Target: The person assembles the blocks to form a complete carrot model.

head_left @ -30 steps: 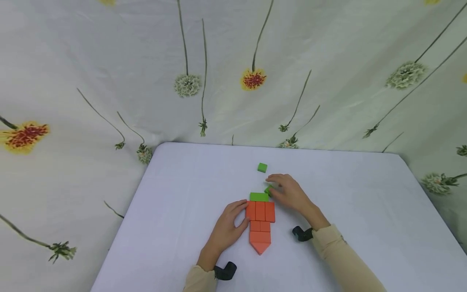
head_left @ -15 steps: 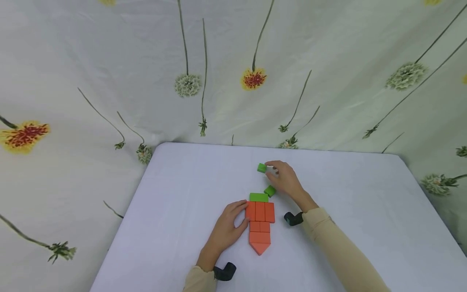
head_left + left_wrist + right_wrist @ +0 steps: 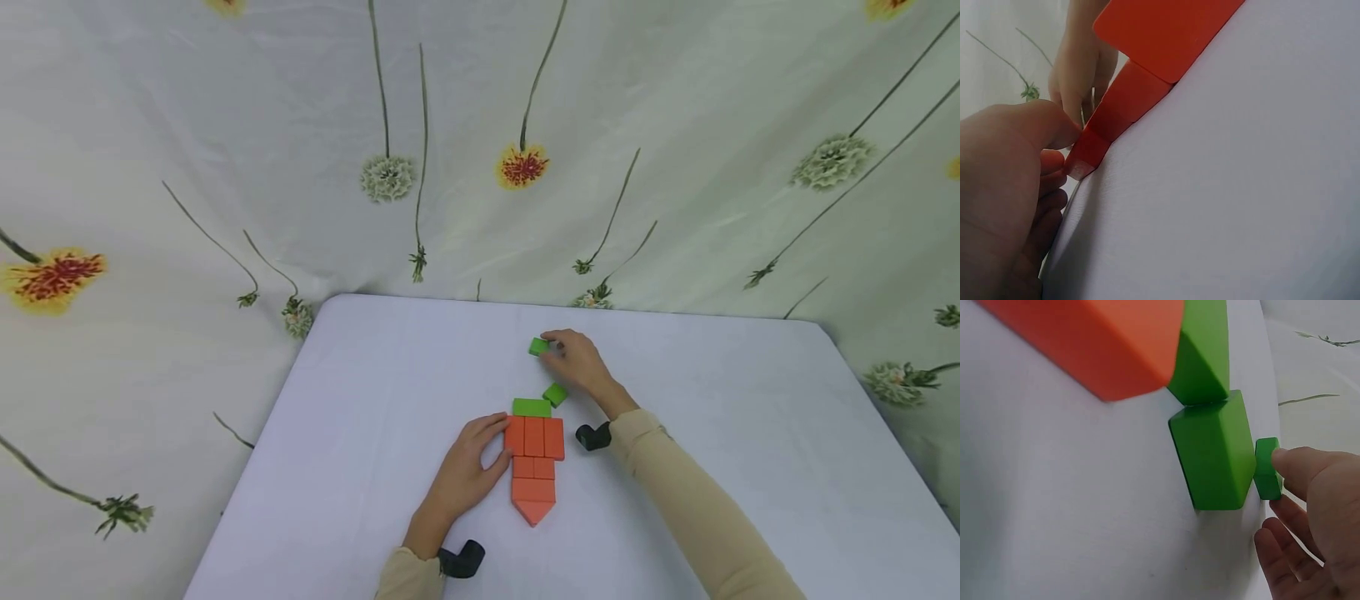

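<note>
Orange blocks lie joined in a pointed shape, with an orange triangular block (image 3: 534, 512) at the near end. My left hand (image 3: 468, 467) holds the leftmost upright orange block (image 3: 515, 436), thumb near its lower end and index finger at its upper corner. Beyond this row lies a green rectangular block (image 3: 532, 407). A small green block (image 3: 555, 394) sits turned at its right corner, close in the right wrist view. Farther back, my right hand (image 3: 579, 365) pinches another small green block (image 3: 537, 346) between thumb and finger, still at the table surface.
The white table (image 3: 712, 433) has rounded far corners. A flower-printed cloth (image 3: 450, 167) hangs behind it. Black wrist cameras (image 3: 462, 559) are worn at both wrists.
My right hand has moved from the turned green block, which it let go, to the farther green block and closed in on it. The left hand stays at the orange blocks.
</note>
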The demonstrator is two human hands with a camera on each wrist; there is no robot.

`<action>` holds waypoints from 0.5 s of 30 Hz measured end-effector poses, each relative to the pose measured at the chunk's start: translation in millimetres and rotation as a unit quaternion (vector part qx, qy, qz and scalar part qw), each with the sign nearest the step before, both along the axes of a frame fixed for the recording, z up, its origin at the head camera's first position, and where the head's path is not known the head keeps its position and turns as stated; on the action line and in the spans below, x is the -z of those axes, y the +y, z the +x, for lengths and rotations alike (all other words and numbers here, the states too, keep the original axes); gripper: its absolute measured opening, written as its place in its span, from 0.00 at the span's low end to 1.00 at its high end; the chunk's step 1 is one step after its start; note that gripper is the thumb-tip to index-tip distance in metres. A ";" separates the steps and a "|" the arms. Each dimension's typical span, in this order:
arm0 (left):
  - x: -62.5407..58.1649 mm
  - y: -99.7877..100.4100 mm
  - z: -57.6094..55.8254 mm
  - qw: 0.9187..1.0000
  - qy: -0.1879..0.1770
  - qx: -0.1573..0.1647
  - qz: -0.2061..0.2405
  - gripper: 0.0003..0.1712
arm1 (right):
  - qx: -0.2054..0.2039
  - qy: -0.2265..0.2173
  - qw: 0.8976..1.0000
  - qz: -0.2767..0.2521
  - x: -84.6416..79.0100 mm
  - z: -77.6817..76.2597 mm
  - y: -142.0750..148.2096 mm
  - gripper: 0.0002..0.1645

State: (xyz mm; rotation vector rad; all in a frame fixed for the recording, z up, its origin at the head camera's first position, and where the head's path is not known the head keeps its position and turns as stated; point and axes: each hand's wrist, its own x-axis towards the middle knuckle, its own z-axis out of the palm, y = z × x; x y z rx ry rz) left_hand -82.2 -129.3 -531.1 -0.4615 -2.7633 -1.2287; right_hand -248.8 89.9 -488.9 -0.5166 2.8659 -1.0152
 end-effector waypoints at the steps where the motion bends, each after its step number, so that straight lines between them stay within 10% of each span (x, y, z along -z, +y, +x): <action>1: 0.0 0.0 -0.1 1.000 -0.001 0.000 0.000 0.28 | 0.001 -0.003 1.000 -0.001 0.5 -0.2 -0.4 0.23; 15: 2.3 -0.9 -1.6 1.000 0.002 0.000 0.001 0.28 | 0.003 0.022 1.000 0.004 4.7 -1.3 -2.8 0.22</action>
